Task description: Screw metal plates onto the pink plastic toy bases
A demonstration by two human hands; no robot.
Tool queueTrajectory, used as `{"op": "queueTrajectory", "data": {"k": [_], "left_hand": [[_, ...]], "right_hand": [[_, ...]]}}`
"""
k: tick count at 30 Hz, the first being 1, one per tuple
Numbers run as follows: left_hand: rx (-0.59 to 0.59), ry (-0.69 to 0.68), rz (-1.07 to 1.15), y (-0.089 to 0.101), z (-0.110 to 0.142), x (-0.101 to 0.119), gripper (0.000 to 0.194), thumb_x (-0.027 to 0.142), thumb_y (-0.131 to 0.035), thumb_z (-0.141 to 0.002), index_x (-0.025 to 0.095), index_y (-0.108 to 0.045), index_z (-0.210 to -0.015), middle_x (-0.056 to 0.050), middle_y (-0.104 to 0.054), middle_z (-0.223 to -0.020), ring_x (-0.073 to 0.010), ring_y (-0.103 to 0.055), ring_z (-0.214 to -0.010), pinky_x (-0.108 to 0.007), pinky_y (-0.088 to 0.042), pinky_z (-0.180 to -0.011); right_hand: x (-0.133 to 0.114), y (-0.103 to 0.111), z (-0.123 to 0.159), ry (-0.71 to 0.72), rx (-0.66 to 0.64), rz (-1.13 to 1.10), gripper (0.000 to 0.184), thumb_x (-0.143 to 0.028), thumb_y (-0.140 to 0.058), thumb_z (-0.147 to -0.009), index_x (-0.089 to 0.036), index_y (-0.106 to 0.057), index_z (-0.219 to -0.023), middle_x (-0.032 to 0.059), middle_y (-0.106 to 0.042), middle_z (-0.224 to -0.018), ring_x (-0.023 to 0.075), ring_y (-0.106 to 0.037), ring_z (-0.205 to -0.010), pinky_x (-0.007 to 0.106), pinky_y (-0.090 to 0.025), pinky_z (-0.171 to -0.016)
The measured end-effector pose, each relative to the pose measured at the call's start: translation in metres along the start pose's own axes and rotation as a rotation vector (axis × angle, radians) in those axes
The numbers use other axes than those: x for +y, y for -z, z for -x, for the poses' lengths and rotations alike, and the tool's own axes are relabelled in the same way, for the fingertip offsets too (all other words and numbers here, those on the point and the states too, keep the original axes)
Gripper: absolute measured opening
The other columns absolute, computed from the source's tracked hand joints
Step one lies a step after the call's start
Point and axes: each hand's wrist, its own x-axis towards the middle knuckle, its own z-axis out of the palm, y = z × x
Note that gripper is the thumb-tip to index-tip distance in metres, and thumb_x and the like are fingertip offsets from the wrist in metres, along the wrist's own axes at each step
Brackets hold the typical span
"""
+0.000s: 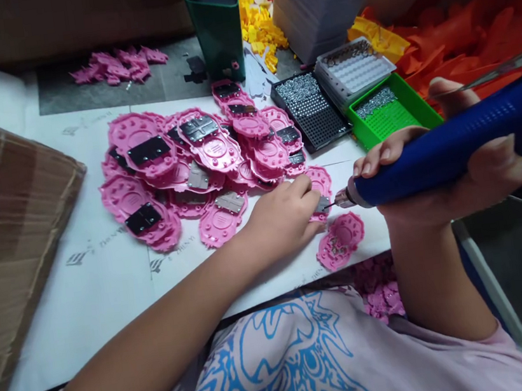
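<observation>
My right hand (450, 170) is wrapped round a blue electric screwdriver (451, 141), whose tip (336, 201) points left at a small metal plate on a pink plastic part (320, 187). My left hand (285, 215) lies over that pink part with its fingers pressed down on it, holding it on the white table (109, 286). One more pink part (341, 241) lies face down just in front of the tip, near the table's edge.
A heap of pink parts with metal plates (190, 166) lies left of my hands. Behind it are a black screw tray (310, 109), a green tray (389, 111), a white tray (352, 68), a green bin (215, 22) and yellow pieces (261, 32). A cardboard box (2, 242) stands at left.
</observation>
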Motion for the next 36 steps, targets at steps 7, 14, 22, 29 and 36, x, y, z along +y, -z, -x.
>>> {"op": "queueTrajectory", "data": {"k": [7,14,22,29,36], "left_hand": [[0.008,-0.001,-0.038,-0.003,0.000,0.001,0.034,0.040,-0.061,-0.084,0.014,-0.060,-0.106,-0.009,-0.056,-0.109,-0.0224,-0.056,-0.091,-0.031,-0.046,-0.070],[0.001,0.031,-0.025,-0.004,0.000,0.005,0.033,0.038,-0.063,-0.082,0.013,-0.060,-0.103,-0.010,-0.057,-0.109,-0.0237,-0.056,-0.091,-0.032,-0.045,-0.069],[0.005,0.085,-0.026,-0.002,0.000,0.008,0.032,0.037,-0.063,-0.083,0.013,-0.061,-0.103,-0.010,-0.058,-0.108,-0.0249,-0.056,-0.091,-0.032,-0.045,-0.067],[-0.009,0.047,-0.022,-0.004,0.000,0.003,0.038,0.044,-0.064,-0.081,0.014,-0.060,-0.104,-0.009,-0.059,-0.107,-0.0246,-0.056,-0.091,-0.033,-0.047,-0.069],[-0.039,0.027,0.018,-0.002,0.000,-0.001,0.037,0.041,-0.061,-0.083,0.016,-0.059,-0.110,-0.009,-0.058,-0.109,-0.0248,-0.055,-0.091,-0.034,-0.048,-0.070]], "right_hand": [[-0.003,-0.003,0.004,0.014,-0.093,0.063,0.038,-0.046,-0.064,-0.069,-0.027,-0.063,-0.101,-0.0004,-0.063,-0.061,0.0200,-0.058,-0.049,0.037,-0.053,-0.052],[-0.011,-0.014,0.009,-0.030,-0.155,0.162,0.019,-0.044,-0.066,-0.066,-0.029,-0.064,-0.077,0.0004,-0.058,-0.060,0.0199,-0.055,-0.052,0.036,-0.051,-0.050],[-0.001,-0.007,0.005,-0.017,-0.169,0.100,0.029,-0.047,-0.065,-0.064,-0.030,-0.065,-0.088,0.0001,-0.060,-0.058,0.0211,-0.056,-0.047,0.037,-0.048,-0.044],[0.003,0.005,-0.047,0.161,0.015,0.082,0.036,-0.048,-0.053,-0.075,-0.026,-0.061,-0.102,-0.0014,-0.059,-0.058,0.0173,-0.055,-0.046,0.033,-0.048,-0.045],[0.050,-0.001,-0.131,0.197,0.247,0.118,0.030,-0.058,-0.056,-0.070,-0.032,-0.054,-0.084,-0.0090,-0.052,-0.052,0.0116,-0.048,-0.044,0.032,-0.042,-0.045]]}}
